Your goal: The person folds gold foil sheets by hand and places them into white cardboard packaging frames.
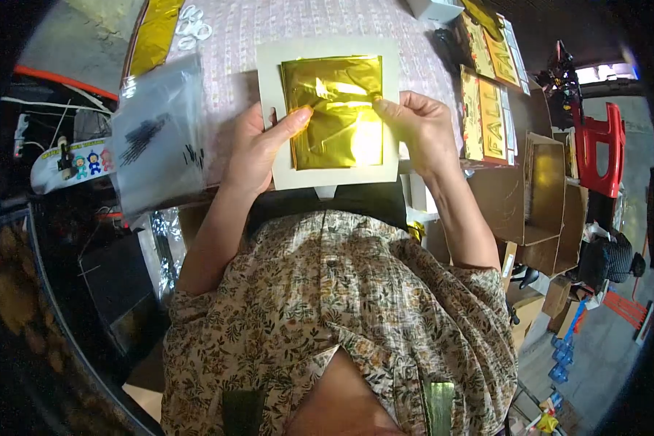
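A folded shiny gold foil sheet (338, 134) lies flat against a white card (269, 58), which shows around it on all sides. My left hand (263, 145) holds the card by its left edge, with the thumb pressed on the foil. On the right edge, my right hand (425, 131) grips the same card, its thumb on the foil's upper right part. The fingers behind the card are partly hidden. Both are held up over the near edge of a table with a patterned cloth (269, 22).
Clear plastic bags (160, 138) with dark strips lie at the table's left, near gold foil (155, 36) and white rings (192, 27). Printed "FALL" packs (488, 120) stand at the right. Farther right are cardboard boxes (541, 189) and a red plastic stool (602, 149).
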Available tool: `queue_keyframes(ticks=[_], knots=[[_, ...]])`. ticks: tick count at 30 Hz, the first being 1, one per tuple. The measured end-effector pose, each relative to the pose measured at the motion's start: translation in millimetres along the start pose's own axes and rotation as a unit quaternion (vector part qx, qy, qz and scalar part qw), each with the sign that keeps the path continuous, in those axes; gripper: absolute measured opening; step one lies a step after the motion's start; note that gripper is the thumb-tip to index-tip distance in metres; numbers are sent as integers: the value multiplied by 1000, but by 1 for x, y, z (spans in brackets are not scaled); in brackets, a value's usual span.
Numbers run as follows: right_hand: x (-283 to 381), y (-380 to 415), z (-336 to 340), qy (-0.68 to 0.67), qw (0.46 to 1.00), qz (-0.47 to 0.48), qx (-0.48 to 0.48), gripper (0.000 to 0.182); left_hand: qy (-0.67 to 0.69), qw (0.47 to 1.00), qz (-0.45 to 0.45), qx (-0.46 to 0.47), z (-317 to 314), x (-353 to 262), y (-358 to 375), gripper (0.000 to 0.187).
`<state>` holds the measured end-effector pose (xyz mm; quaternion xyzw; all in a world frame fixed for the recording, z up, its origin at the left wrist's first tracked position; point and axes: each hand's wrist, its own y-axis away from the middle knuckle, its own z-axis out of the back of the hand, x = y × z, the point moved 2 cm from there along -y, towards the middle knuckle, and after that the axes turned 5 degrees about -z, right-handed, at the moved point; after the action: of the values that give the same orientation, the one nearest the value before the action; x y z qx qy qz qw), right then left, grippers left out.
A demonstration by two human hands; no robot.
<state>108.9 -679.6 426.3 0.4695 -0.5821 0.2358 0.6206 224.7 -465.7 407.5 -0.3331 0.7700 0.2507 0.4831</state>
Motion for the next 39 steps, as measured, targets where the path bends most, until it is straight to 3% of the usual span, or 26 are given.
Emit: queue_keyframes(ticks=[5,14,19,21,24,28,29,39], knots=[[-17,-21,0,-130,983,-107,71,8,0,999,35,-36,13,14,-13,31],[-13,-31,-4,-79,987,-105,90,4,-91,992,17,-80,20,17,-18,31],[-1,-30,-6,-83,992,-65,72,24,-35,997,-4,-66,10,18,-15,26],[8,-28,-3,114,982,143,-53,38,-53,997,-16,-62,9,16,-13,25],[9,-24,0,120,973,198,-13,41,-61,995,-52,-53,3,12,-10,23],[1,-20,-5,99,979,172,49,24,-82,994,-63,-34,-1,10,-8,21],[2,-19,-10,-6,989,134,55,15,-78,995,-60,-31,-3,9,-7,21],[-1,-24,-10,89,983,146,62,9,-93,992,-78,-39,0,7,-4,20]])
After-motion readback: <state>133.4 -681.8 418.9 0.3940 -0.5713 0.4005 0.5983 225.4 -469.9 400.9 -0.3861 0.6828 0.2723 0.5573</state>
